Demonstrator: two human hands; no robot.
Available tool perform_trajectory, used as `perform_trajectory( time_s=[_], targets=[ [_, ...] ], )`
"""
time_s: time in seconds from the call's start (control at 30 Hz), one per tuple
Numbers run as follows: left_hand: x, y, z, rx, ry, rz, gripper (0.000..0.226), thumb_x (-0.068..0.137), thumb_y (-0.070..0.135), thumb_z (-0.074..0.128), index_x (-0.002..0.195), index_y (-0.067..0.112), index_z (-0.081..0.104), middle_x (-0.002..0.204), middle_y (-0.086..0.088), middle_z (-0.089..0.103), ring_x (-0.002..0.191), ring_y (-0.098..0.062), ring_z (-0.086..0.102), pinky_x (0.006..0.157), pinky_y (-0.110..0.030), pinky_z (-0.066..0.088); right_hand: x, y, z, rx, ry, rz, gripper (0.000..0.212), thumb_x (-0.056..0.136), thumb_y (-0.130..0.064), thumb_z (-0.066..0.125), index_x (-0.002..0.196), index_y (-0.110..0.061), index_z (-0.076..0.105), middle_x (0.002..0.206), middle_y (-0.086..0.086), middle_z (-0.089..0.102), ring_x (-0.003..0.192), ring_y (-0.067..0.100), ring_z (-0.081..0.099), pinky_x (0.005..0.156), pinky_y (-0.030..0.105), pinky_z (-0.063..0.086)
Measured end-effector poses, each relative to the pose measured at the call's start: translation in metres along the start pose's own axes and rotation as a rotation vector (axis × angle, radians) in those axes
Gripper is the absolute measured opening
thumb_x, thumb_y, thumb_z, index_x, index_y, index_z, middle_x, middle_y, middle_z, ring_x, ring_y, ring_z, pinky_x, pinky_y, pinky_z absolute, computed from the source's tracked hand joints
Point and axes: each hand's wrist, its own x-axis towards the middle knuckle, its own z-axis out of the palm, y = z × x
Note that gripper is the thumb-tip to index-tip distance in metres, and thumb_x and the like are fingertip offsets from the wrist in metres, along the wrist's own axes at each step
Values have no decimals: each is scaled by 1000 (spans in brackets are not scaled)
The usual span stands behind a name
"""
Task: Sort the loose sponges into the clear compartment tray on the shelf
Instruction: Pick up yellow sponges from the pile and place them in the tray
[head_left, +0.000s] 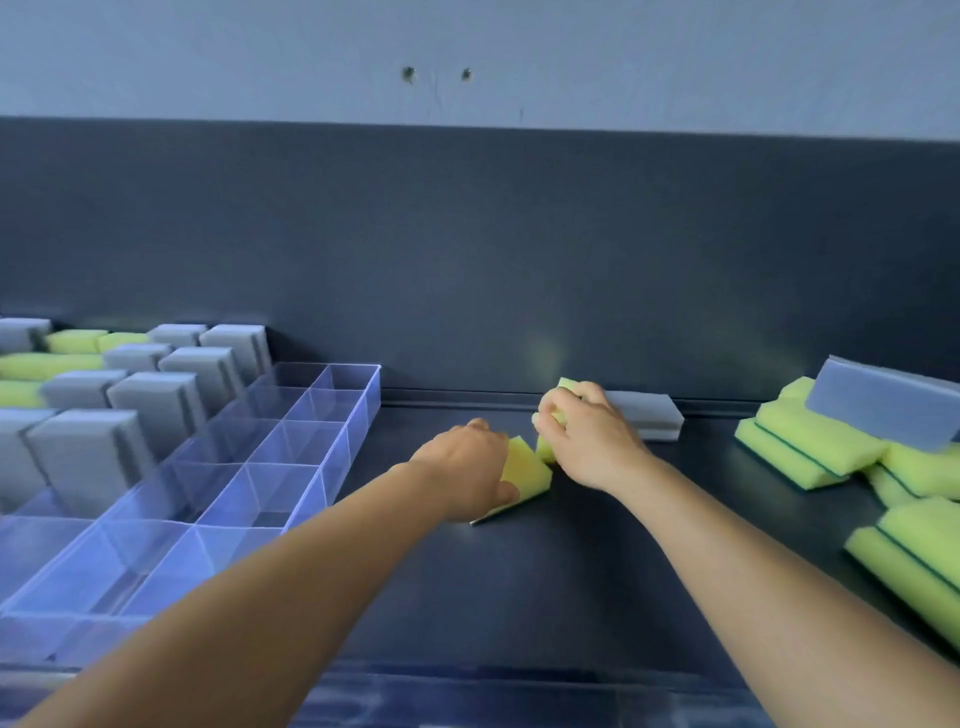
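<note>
- The left hand (467, 467) is closed around a soft yellow-green rectangular foam sponge (525, 467), tilted on one edge against the dark shelf surface (519, 597).
- The right hand (587, 436), just beside it, pinches a second yellow-green foam sponge (563, 387) between curled fingers, with a flat grey foam sponge (649, 413) lying right behind it.
- The clear plastic compartment tray (332, 441) sits to the left; its far cells hold upright grey sponges and flat yellow-green ones, while the near cells look empty.
- A loose pile of yellow-green sponges (810, 447) waits at the right, a grey block leaning on top.
- Risk, as a judgement: foam compresses, so a light pinch may let a sponge slip during the carry.
- With both hands so near together, the sponges may snag each other, and a careless drop could land in a wrong cell.
</note>
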Motion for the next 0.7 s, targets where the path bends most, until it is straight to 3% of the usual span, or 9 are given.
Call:
perform_trajectory(
  time_s=[0.07,0.13,0.23,0.4,0.53,0.63,0.7],
  targets=[
    [0,0,0,1,6,-34,43,90,40,55,119,9,47,123,-10,44,101,-31,56,73,-35,43,3,3,-1,-6,35,69,33,92,-48,43,95,-18,55,125,4,42,99,30,56,75,33,43],
    [-1,1,0,14,36,-51,42,89,38,58,117,9,47,123,-10,39,90,-30,56,68,-35,42,3,9,-1,8,48,111,27,88,-44,55,92,-18,54,120,5,45,89,29,59,69,32,42],
    [-3,4,-1,-40,93,-82,40,84,32,63,113,9,46,119,-9,37,83,-26,48,65,-35,41,0,14,-1,86,52,143,33,84,-35,65,108,-20,49,120,5,46,84,26,54,68,29,41],
    [-1,2,-5,-198,174,-115,58,76,23,70,123,14,36,117,-7,47,104,-27,50,74,-32,41,-6,11,-13,231,-8,127,67,87,-24,60,144,-28,24,122,2,47,86,24,54,51,27,43],
    [-5,-9,-21,-325,205,-71,67,83,15,59,138,37,29,111,-4,43,84,-25,50,67,-32,43,-12,1,-24,354,26,6,55,92,-28,50,141,-38,29,118,-4,52,95,23,54,67,32,47],
    [-13,-25,-38,-340,274,-48,59,85,19,58,136,39,37,113,-2,46,90,-25,57,74,-35,50,-12,-13,-31,413,75,-73,43,93,-30,47,135,-34,39,121,-5,54,102,21,53,78,34,48],
    [-20,-37,-49,-329,311,-56,62,86,19,57,139,41,34,111,0,44,91,-26,58,80,-38,52,-10,-24,-33,462,114,-108,39,92,-27,50,130,-31,42,118,-5,57,98,20,55,74,34,50]
  ],
)
